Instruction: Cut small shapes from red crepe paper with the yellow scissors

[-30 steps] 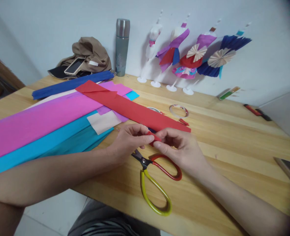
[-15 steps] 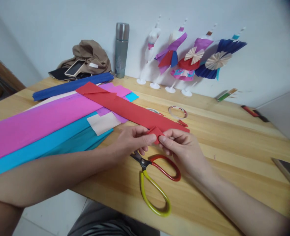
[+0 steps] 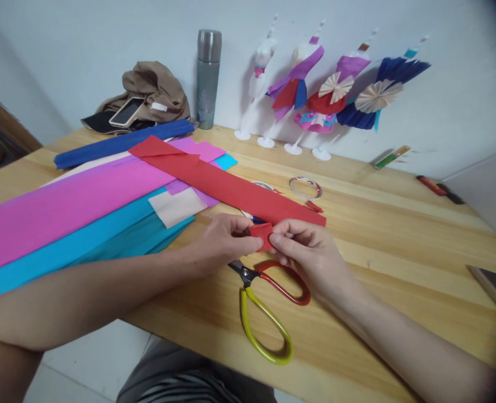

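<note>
A small red piece (image 3: 261,237) is held above the middle of the table (image 3: 399,246), just on the near side of the long red strip (image 3: 239,187) and on the far side of the scissors (image 3: 250,276). Its left part is pinched by the left hand (image 3: 225,246), with the thumb laid over the near face, and its right edge is grasped by the thumb and forefinger of the right hand (image 3: 315,246); the fingertips behind it are mostly hidden. The piece seems to be made of thin paper (perhaps crepe, though the texture cannot be made out), so it is judged very light, soft and easily bent, unlikely to slip but readily creased or torn. It is best taken by its opposite side edges, thumb pads in front and fingertips behind, with a gentle pinch. The folded-looking far edge is better supported than squeezed, since any stray crease would probably be kept.
</note>
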Action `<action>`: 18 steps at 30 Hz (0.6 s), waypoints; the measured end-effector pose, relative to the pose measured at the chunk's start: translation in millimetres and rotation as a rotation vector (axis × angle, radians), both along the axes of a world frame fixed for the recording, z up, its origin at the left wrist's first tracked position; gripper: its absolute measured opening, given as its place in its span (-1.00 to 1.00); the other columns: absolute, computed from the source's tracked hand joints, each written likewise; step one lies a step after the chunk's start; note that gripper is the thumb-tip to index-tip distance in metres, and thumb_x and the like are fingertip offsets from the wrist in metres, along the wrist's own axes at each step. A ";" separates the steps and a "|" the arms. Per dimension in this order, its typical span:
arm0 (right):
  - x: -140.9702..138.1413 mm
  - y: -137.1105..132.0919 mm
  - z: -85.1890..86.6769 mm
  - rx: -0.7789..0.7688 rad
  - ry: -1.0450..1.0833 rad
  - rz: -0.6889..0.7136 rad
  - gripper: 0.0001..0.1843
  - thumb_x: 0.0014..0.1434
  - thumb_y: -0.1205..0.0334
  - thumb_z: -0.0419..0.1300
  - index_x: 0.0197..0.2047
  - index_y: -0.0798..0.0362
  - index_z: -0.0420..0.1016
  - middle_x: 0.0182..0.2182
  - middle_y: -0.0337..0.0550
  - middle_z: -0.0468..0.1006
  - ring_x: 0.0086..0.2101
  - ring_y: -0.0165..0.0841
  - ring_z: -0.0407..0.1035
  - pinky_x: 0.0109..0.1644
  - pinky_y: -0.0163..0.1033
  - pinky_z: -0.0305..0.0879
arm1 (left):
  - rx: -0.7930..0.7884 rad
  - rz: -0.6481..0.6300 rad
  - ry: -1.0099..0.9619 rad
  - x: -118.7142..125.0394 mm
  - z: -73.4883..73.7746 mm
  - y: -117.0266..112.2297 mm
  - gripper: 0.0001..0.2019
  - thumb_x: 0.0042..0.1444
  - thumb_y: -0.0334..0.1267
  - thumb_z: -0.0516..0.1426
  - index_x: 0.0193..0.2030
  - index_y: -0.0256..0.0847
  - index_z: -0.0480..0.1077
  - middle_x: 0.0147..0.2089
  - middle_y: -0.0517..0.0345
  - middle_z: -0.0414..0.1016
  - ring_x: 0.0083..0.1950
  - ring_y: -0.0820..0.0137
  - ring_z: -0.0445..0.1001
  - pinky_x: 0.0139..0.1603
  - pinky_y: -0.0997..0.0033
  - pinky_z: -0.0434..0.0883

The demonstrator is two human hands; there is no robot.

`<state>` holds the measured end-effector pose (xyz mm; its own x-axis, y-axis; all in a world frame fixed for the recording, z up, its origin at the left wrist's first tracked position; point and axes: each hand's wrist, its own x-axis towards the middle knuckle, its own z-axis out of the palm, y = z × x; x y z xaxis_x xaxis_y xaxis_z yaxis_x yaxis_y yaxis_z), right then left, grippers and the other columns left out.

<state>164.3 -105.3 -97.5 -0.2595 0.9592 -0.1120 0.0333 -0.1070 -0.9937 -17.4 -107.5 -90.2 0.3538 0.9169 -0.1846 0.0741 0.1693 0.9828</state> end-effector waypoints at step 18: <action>-5.5 -6.1 14.8 0.108 -0.079 0.053 -0.75 -0.02 0.06 0.44 -0.44 0.00 0.50 -0.61 -0.30 0.45 -0.59 -0.44 0.25 -0.53 -0.30 0.15 | 0.036 -0.120 0.054 2.2 4.7 -0.8 -0.71 -0.08 -0.20 0.19 -0.64 -0.22 0.16 -0.61 0.32 0.06 -0.53 0.58 0.05 -0.53 0.50 -0.01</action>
<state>158.8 -111.4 -82.7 -0.3051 0.9518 -0.0307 0.1144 0.0046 -0.9934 -15.2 -108.3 -85.4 0.4517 0.8750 -0.1741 0.1445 0.1208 0.9821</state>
